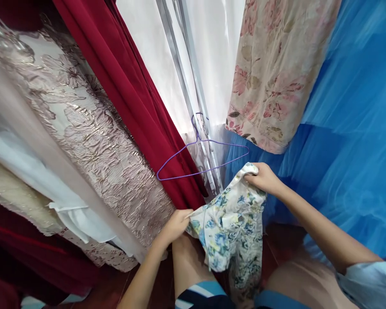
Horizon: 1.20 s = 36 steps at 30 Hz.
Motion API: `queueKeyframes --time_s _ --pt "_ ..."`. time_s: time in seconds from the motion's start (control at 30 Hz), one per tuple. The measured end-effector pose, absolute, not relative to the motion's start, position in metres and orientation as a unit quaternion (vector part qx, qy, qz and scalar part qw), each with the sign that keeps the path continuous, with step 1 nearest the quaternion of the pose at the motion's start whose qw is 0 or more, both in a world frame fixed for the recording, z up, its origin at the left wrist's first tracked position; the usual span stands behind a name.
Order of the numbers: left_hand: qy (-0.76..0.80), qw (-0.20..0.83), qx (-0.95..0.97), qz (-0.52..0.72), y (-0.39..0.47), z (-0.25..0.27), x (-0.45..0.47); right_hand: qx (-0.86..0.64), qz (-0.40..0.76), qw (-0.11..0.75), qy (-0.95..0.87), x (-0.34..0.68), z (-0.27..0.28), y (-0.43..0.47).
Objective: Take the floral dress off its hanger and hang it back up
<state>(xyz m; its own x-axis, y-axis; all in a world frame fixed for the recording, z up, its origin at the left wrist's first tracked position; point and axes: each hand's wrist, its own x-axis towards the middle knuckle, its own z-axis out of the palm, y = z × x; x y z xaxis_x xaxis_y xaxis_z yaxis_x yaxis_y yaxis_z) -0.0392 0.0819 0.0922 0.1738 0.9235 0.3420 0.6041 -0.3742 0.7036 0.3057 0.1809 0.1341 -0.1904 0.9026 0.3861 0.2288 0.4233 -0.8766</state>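
In the head view, the small white cloth garment with blue and yellow floral print (231,219) is at the lower centre of the frame, stretched between both hands. The left hand (178,225) pinches its left upper edge; the right hand (265,177) grips its upper right corner, fingers curled around the cloth. Just above, at centre, is a thin purple wire hanger (198,136). Deep-red smooth fabric (125,90) hangs at upper left, ruffled bright-blue tulle (350,171) at right.
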Motion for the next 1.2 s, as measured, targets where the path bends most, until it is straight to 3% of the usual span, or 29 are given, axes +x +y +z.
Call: queueKeyframes --time_s 0.13,0.27,0.4,0.53,0.7,0.9,1.1,1.2 --pt "0.558 0.13 0.755 0.318 0.099 0.133 -0.1 -0.394 0.191 0.476 -0.763 0.286 0.125 0.2" --pt "0.625 -0.017 0.737 0.257 0.116 0.175 -0.139 -0.396 0.111 0.42 -0.809 0.264 0.125 0.217" --pt "0.623 -0.063 0.724 0.29 0.131 0.204 -0.142 -0.404 0.127 0.367 -0.828 0.251 0.124 0.224" --pt "0.593 -0.068 0.733 0.328 0.148 0.215 -0.119 -0.378 0.169 0.395 -0.82 0.25 0.121 0.214" --pt "0.581 -0.17 0.685 0.406 0.168 0.218 -0.077 -0.331 0.205 0.408 -0.826 0.242 0.127 0.185" --pt "0.588 -0.098 0.682 0.424 0.169 0.215 -0.04 -0.32 0.185 0.432 -0.823 0.252 0.142 0.164" --pt "0.594 -0.118 0.659 0.447 0.154 0.199 -0.037 -0.385 0.033 0.651 -0.653 0.311 0.147 0.203" --pt "0.591 -0.111 0.658 0.453 0.15 0.196 -0.036 -0.423 0.133 0.592 -0.673 0.332 0.153 0.237"
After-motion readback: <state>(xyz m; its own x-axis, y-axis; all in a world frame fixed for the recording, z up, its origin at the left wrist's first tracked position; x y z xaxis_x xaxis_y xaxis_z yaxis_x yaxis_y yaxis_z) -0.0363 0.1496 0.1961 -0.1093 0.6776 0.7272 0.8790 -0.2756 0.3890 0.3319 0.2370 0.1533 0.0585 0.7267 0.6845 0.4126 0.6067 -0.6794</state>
